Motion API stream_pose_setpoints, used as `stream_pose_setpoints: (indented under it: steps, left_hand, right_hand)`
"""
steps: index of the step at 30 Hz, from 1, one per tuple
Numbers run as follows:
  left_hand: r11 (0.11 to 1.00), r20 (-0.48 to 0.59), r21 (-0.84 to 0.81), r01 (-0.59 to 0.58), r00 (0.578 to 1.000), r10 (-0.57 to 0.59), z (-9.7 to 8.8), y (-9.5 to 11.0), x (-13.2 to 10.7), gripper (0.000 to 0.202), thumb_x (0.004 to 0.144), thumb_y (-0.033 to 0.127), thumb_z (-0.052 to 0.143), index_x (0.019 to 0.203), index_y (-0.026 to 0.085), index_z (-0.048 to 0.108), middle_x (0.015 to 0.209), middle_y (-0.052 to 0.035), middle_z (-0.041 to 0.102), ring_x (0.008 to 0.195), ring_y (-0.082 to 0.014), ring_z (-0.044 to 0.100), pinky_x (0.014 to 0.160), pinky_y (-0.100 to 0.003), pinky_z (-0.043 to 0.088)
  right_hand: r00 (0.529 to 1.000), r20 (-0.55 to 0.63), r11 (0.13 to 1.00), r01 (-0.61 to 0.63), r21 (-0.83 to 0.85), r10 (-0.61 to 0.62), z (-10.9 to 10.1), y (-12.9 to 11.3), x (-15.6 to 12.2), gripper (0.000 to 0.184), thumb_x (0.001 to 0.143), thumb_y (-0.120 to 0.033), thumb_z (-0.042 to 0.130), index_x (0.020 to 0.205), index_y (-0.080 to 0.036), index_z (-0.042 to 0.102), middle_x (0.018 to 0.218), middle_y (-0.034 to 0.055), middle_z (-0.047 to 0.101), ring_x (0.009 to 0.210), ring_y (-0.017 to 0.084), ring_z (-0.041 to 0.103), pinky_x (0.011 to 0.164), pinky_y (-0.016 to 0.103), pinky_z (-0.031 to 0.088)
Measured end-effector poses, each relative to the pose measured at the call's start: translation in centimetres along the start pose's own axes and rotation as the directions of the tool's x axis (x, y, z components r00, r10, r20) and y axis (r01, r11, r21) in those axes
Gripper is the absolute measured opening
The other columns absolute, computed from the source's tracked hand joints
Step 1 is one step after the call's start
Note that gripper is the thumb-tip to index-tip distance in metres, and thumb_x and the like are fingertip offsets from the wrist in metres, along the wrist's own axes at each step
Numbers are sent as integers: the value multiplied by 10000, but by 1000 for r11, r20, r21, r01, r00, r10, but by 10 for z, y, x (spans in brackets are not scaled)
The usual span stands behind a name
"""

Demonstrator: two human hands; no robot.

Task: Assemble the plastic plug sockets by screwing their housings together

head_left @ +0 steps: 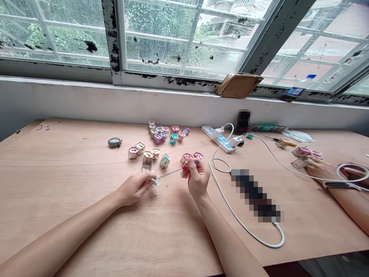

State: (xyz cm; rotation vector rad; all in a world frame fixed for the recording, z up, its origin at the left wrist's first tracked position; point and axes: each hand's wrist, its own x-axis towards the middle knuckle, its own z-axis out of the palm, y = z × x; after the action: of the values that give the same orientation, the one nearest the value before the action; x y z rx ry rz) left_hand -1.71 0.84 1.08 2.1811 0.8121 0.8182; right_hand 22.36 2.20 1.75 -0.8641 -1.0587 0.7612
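Along the near edge of the plywood table (57,184), both forearms were angled inward, so that the two hands were brought together just above the wood. A small clear plastic housing (156,181) was pinched firmly by the left hand (135,188), and it seemed to be held up off the table to keep it steady and exposed. A slim red-handled screwdriver (171,173) was gripped by the right hand (197,179), closed around the handle with the wrist raised. Its shaft was held nearly level and aimed across at the housing, though whether the tip touched could not be told. Just ahead of the hands, a loose row of pastel plastic cases (148,157) was stood upright within easy reach, and a denser cluster of similar cases (165,134) was gathered farther back. To the right, a white power strip (219,138) was laid near the table's far edge, with a white cable (245,229) looped across the wood. Farther right, pink cases (301,151) were being handled by a co-worker's hand (318,168).
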Motion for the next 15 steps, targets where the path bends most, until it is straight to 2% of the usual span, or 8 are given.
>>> stream_pose_setpoints:
  steps: [9,15]
  left_hand:
    - [1000,-1,8,7,1000,-7,1,-1,0,197,1014,254,417,1136,192,560,994,-59,651,824,-170,591,757,-297,476]
    - [1000,-6,11,-4,1000,4,1,-2,0,202,1012,249,418,1138,198,567,1000,-58,649,857,-181,610,794,-308,487]
  right_hand:
    - [998,59,999,17,-52,-14,4,-5,-3,422,862,-563,724,758,-183,575,550,-33,549,391,97,489,368,216,376]
    - [998,63,999,10,-31,-8,4,-6,-3,408,863,-544,733,756,-181,579,554,-31,554,393,96,491,372,216,374]
